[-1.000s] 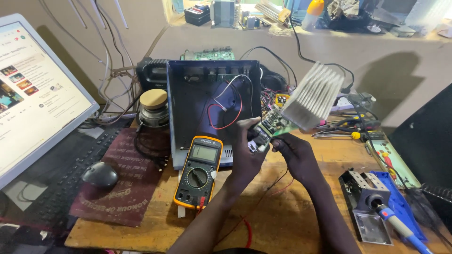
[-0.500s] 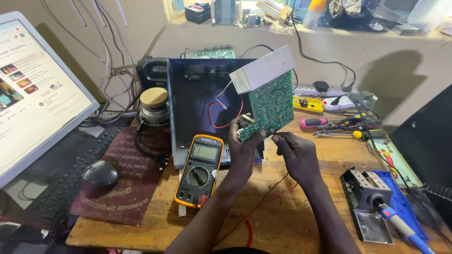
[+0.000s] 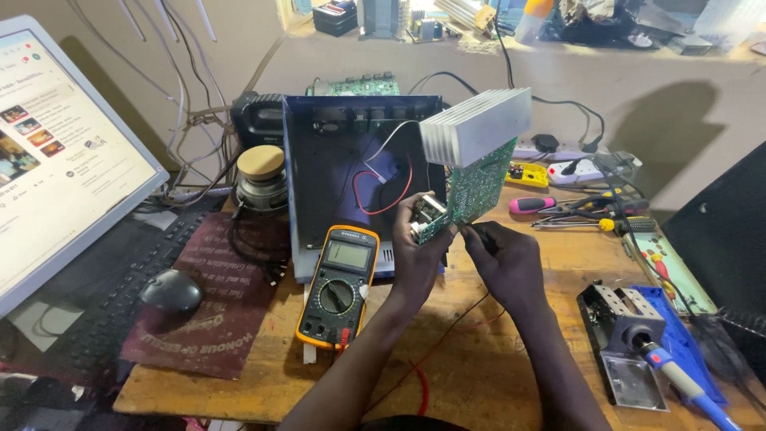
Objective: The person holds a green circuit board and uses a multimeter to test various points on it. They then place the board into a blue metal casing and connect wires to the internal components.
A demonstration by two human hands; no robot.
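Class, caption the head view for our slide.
Both hands hold a green circuit board with ribbed aluminium heatsink above a yellow multimeter.

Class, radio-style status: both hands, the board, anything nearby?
Left hand grips green circuit board with finned aluminium heatsink. Right hand pinches its lower edge. Yellow multimeter beside.

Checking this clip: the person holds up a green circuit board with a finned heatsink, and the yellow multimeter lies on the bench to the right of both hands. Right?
Not quite. In the head view the multimeter lies left of both hands, beside the left hand. The rest stands: the left hand holds up the green circuit board with its finned heatsink; the right hand is at its lower edge.
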